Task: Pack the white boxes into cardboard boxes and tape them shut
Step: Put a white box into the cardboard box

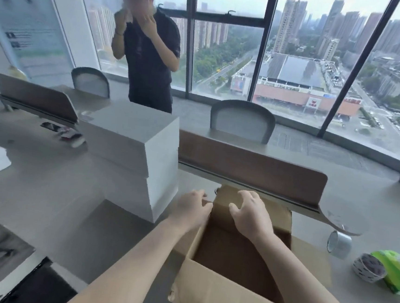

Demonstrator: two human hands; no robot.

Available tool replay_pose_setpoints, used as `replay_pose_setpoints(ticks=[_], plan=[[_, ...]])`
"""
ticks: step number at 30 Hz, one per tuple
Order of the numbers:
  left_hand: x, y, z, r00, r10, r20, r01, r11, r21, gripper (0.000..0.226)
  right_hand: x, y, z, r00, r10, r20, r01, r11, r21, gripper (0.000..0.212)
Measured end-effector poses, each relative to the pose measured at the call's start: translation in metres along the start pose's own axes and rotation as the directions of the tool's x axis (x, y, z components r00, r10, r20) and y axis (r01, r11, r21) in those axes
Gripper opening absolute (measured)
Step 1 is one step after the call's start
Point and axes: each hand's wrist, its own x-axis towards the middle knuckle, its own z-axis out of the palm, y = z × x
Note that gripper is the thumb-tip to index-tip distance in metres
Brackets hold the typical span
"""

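Cardboard up front: an open cardboard box (217,295) sits at the near edge of the bench (46,186), right of the middle, top flaps out and nothing visible inside. Both arms reach over it to the far side. The left hand (192,211) is at the far left corner of the box, its fingers (203,197) bent in against the flap edge; the blur hides whether they pinch it or only touch it. The right hand (251,216) hovers over the far flap with fingers (243,195) spread and loosely curved, gripping nothing that I can see. The white boxes (131,145) are not packed yet. They stand in a tall, square stack just left of the carton, towards the middle of the bench and against the end of the brown divider (253,165). They look stiff and smooth-sided, probably slippery to bare skin, and their weight cannot be read from here. The safe grip, I'd say, is one box at a time, palms on opposite sides, lifted level. The carton looks light and floppy, so its flaps want holding back by their free edges. A tape roll (339,243) waits towards the right edge. A person (149,50) stands beyond the far edge.
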Motion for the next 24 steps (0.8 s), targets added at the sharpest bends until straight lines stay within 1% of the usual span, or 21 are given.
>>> replay_pose_setpoints(ticks=[3, 7, 11, 14, 16, 19, 24], plan=[[0.018, -0.019, -0.047, 0.996, 0.019, -0.082, -0.022, 0.999, -0.038, 0.036, 0.023, -0.051, -0.003, 0.999, -0.048, -0.014, 0.049, 0.997, 0.053, 0.046], [0.05, -0.053, -0.114, 0.973, 0.111, -0.204, -0.121, 0.992, -0.036, 0.031, 0.061, -0.121, 0.009, 0.995, -0.088, -0.052, 0.093, 0.991, 0.1, 0.046], [0.089, -0.106, -0.171, 0.956, 0.162, -0.246, -0.173, 0.985, -0.023, 0.032, 0.095, -0.19, 0.029, 0.993, -0.074, -0.096, 0.082, 0.993, 0.082, 0.045], [0.12, -0.153, -0.21, 0.946, 0.182, -0.268, -0.185, 0.983, 0.015, 0.034, 0.122, -0.235, 0.049, 0.993, -0.054, -0.107, 0.061, 0.996, 0.067, 0.042], [0.137, -0.179, -0.233, 0.943, 0.177, -0.283, -0.172, 0.984, 0.041, 0.035, 0.139, -0.259, 0.061, 0.994, -0.032, -0.102, 0.038, 0.998, 0.054, 0.043], [0.159, -0.215, -0.258, 0.948, 0.14, -0.287, -0.123, 0.989, 0.076, 0.04, 0.158, -0.287, 0.078, 0.998, 0.016, -0.069, -0.015, 1.0, 0.015, 0.055], [0.196, -0.267, -0.285, 0.974, 0.022, -0.226, 0.017, 0.985, 0.171, 0.058, 0.183, -0.321, 0.101, 0.98, 0.193, 0.04, -0.19, 0.979, -0.066, 0.073]])
